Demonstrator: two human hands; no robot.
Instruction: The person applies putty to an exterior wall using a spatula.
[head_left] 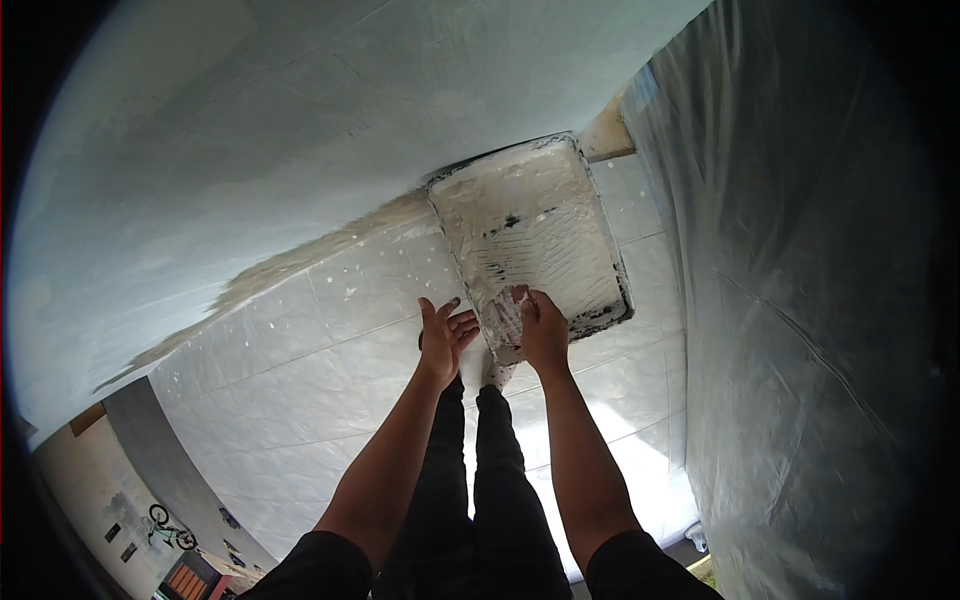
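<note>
A paint tray [530, 215], coated in off-white paint with dark patches on its ribbed surface, lies on the covered floor against the wall. Over the tray's near left corner, my right hand [543, 330] is closed on a flat, reddish piece smeared with white [508, 312]. Just left of that corner is my left hand [446, 335], its fingers apart and nothing in it. Part of the flat piece is hidden behind my right fingers.
A pale wall [250, 150] with an unpainted strip along its foot rises at the upper left. Plastic sheeting [790, 300] hangs on the right. Pale sheeting [300, 370] covers the floor, bearing white drips. A bicycle [172, 528] shows at the lower left.
</note>
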